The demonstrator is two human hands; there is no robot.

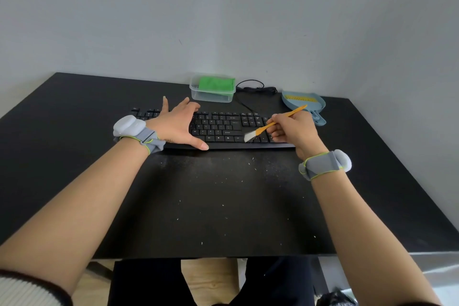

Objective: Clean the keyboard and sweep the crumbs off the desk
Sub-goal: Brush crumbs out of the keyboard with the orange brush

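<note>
A black desk [74,131] stands against a pale wall. At the left, the person's left hand [177,124] lies flat on the left half of a black keyboard [223,129], fingers spread and straight, thumb stretched along the keyboard's near edge; it presses down and grasps nothing. The keyboard sits towards the back of the desk, its long axis running left to right, parallel to the desk's near edge. Both wrists wear grey bands with a pale pod.

Behind the keyboard's middle, near the wall, sits a clear plastic box [212,93] with a green cloth [216,84] inside. A black cable [250,89] loops just to its right.

Further right, the right hand [294,131] pinches the orange handle of a small brush [270,125] with curled fingers. The brush runs diagonally: its handle end points up and to the right, past the fingers, and its white bristles point down and to the left of the hand, touching the keys near the arrow cluster.

Behind that hand, a blue dustpan [304,104] lies on the desk, a yellow comb strip on it.

Pale crumbs [223,196] are scattered across the desk in front of the keyboard.
</note>
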